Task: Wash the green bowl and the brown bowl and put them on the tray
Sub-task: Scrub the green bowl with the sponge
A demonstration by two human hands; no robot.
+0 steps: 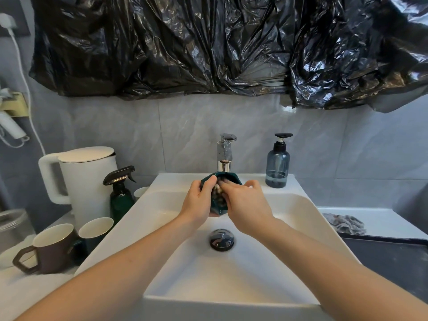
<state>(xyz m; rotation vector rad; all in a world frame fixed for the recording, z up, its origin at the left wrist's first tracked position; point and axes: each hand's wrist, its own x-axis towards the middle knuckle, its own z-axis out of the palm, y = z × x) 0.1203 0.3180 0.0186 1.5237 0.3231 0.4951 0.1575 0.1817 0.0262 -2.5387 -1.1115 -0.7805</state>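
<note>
At the centre of the frame, over the white sink (301, 205) and just under the tap (224, 156), the left hand (199, 200) curls round the side of the green bowl (228, 179), held tilted on edge, while the right hand (246, 205) has its fingers (223, 185) reaching into the bowl's mouth. Both hands cover most of the bowl; the fingertips inside blur. A brown cup (49, 247) stands on the worktop at lower left, and a dark tray (389, 256) is cut off at the right edge.
</note>
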